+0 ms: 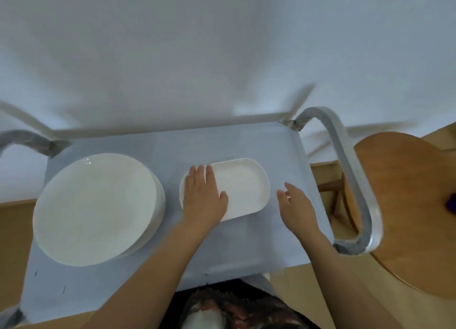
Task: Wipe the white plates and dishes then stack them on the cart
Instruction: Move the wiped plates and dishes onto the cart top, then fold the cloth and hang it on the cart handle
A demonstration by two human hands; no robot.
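Done: we see a stack of round white plates (pixel 96 210) on the grey metal cart (pixel 246 141); oblong white ceramic dish (pixel 243 185) set beside it
Hands: our left hand (pixel 203 195) lies flat on the dish; right hand (pixel 294 204) relaxed, empty
Left: we cannot tell

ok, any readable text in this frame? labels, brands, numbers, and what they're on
None readable.
Stack of round plates: plain white, no mark showing.
Oblong dish under the left hand: plain white, no print.
Cart top: only a few small dark specks near its front edge, not lettering.
Right hand is open and holds nothing printed.
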